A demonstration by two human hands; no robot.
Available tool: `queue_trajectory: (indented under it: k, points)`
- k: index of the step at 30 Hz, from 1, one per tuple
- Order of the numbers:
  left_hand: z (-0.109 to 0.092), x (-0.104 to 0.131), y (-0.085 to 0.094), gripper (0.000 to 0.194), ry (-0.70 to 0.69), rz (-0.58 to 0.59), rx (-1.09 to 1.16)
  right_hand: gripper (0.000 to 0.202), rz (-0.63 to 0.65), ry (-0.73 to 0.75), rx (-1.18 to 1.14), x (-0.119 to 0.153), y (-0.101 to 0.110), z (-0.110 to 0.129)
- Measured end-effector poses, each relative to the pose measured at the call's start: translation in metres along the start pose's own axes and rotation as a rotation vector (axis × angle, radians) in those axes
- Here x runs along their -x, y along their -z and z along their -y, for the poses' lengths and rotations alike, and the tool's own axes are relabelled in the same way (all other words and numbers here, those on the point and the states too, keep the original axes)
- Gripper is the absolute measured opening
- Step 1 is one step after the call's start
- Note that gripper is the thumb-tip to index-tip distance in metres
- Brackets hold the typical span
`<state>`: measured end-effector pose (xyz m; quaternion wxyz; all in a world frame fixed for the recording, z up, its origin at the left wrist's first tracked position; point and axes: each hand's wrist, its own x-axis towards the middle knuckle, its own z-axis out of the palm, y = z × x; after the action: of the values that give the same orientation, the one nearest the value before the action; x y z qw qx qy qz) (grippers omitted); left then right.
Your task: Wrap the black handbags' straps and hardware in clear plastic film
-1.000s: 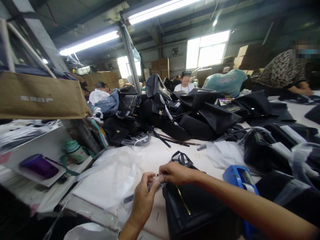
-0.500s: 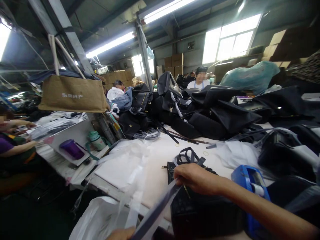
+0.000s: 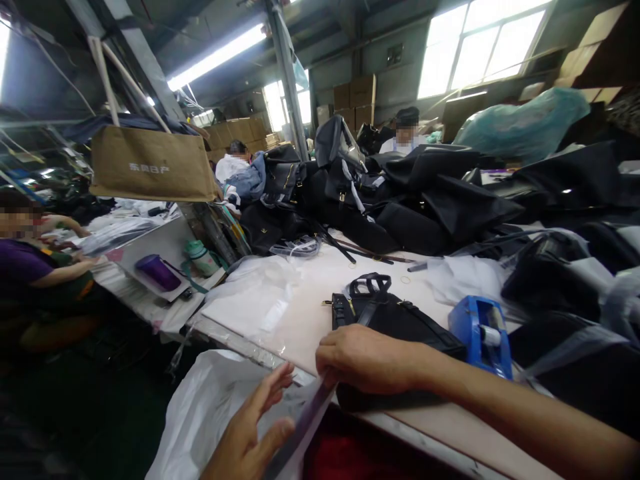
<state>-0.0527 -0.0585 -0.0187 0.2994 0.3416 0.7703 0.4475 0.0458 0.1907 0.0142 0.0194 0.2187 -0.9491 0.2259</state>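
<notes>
My right hand [image 3: 363,359] is closed on one end of a dark strap in a clear plastic sleeve [image 3: 311,417], which slants down toward the lower edge of the view. Beside the strap's lower part, my left hand [image 3: 250,427] is open, fingers spread and thumb apart; whether its palm touches the strap cannot be made out. A black handbag [image 3: 395,323] with gold zips and looped handles lies on the table [image 3: 310,303], partly hidden behind my right hand and forearm.
A blue tape dispenser [image 3: 461,333] stands right of the handbag. Black bags [image 3: 415,223] are heaped at the back. Below the table edge, a white plastic sack [image 3: 185,413] gapes on the left. A purple cup [image 3: 157,272] and co-workers are farther off.
My left hand has risen into view and its fingers have opened from around the strap. My right hand has moved down and left with the strap's end, showing more of the handbag.
</notes>
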Motion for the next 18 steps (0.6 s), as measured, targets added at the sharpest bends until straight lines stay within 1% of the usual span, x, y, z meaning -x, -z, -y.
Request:
queue_trajectory:
  k: [1,2,3,4,6,8,10,12,14,16,18]
  points:
    - [-0.005,-0.010,-0.009,0.050,-0.053,0.045,0.054,0.013,-0.005,0.006,0.019,-0.001,-0.002,0.005]
    - [-0.008,-0.019,-0.018,0.041,-0.080,0.098,0.112,0.013,-0.013,0.005,0.037,0.000,-0.004,0.009]
    - [-0.010,-0.026,-0.025,0.031,-0.074,0.143,0.168,0.015,-0.021,-0.007,0.045,0.001,-0.006,0.012]
    - [-0.009,-0.030,-0.032,0.026,-0.049,0.178,0.215,0.019,-0.027,-0.035,0.039,0.003,-0.007,0.012]
    - [-0.002,-0.030,-0.039,0.029,0.009,0.193,0.239,0.031,-0.025,-0.130,0.007,0.012,-0.005,0.008]
    - [0.008,-0.023,-0.042,0.033,0.022,0.149,0.171,0.037,0.023,-0.225,-0.012,0.024,0.002,-0.002]
    - [0.018,-0.013,-0.041,0.035,0.023,0.086,0.089,0.031,0.096,-0.253,-0.008,0.035,0.009,-0.013]
    - [0.023,-0.003,-0.042,0.036,0.032,0.038,0.065,0.024,0.138,-0.228,-0.024,0.041,0.014,-0.021]
    - [0.024,0.004,-0.045,0.035,0.025,-0.006,0.048,0.020,0.123,-0.205,-0.027,0.040,0.014,-0.022]
    - [0.020,0.007,-0.051,0.035,0.001,-0.042,0.012,0.018,0.117,-0.168,-0.030,0.034,0.008,-0.017]
    - [0.015,0.007,-0.059,0.036,-0.032,-0.062,-0.025,0.017,0.141,-0.098,-0.025,0.028,0.000,-0.008]
